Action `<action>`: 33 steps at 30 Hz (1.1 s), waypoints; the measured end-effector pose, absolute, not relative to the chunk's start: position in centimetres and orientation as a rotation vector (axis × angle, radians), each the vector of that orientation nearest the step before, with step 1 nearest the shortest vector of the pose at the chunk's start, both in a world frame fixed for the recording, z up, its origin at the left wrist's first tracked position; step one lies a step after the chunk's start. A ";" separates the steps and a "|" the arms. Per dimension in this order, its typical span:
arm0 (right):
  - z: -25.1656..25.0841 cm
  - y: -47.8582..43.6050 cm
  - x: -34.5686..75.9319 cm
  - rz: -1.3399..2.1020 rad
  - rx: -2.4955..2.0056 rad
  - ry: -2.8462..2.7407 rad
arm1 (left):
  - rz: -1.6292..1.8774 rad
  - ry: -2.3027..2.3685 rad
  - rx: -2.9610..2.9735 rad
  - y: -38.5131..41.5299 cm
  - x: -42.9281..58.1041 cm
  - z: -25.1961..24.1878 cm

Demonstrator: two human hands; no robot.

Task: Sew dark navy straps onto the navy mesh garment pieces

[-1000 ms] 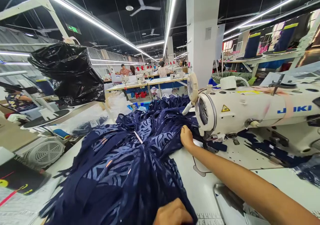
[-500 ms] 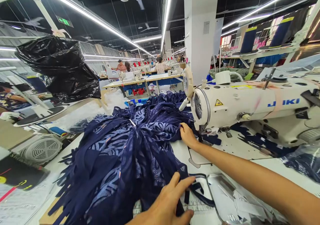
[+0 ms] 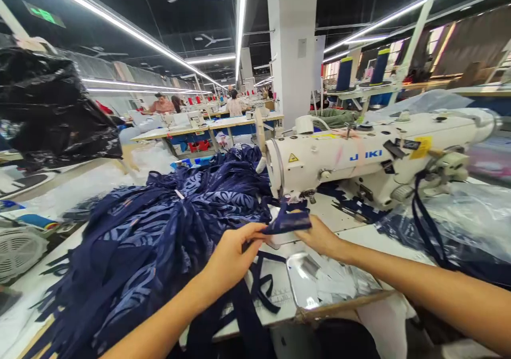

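Note:
Between my two hands a navy fabric strip (image 3: 290, 221) is stretched in front of the sewing machine (image 3: 327, 162). My left hand (image 3: 235, 250) pinches its left end between thumb and fingers. At the strip's right end is my right hand (image 3: 317, 235), its fingers closed and partly hidden behind the cloth. A large heap of navy patterned garments (image 3: 171, 226) with long straps lies to the left and reaches close to my left hand. Loose navy straps (image 3: 263, 284) hang over the table edge below.
A metal tray (image 3: 303, 279) with white labels sits at the table's front edge. Plastic-wrapped navy fabric (image 3: 459, 226) lies at the right. A black plastic bag (image 3: 51, 108) covers something at the left. Thread cones (image 3: 344, 74) stand behind the machine; people work at tables further back.
The view has turned right. My left hand has risen from the garments' front and closed on the fabric strip. My right hand has drawn back from the heap, bringing cloth with it.

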State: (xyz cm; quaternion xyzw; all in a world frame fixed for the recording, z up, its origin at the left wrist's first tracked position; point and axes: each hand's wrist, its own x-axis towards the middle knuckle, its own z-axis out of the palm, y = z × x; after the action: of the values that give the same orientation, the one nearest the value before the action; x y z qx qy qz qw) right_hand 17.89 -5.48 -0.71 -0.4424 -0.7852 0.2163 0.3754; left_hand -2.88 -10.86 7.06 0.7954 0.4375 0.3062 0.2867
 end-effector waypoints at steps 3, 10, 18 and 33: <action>0.1 -6.4 21.3 0.468 -1.171 -2.064 | 0.913 1.331 2.431 -9.8 -1.2 6.2; 0.7 -8.2 25.9 0.434 -1.186 -2.247 | 0.943 1.362 2.650 -7.4 3.6 3.7; 2.1 -11.0 25.3 0.468 -0.990 -2.633 | 0.909 1.199 2.067 -4.7 2.2 -0.8; 2.7 -12.2 20.5 0.244 -1.172 -3.025 | 0.985 1.181 1.469 -6.6 1.9 0.2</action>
State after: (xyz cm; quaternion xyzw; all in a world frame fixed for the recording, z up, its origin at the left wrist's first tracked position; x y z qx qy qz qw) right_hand 20.45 -12.22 2.66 -0.3598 -0.9284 0.0749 -0.0556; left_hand 1.94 -6.62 0.15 0.6037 0.4854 0.4048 0.4858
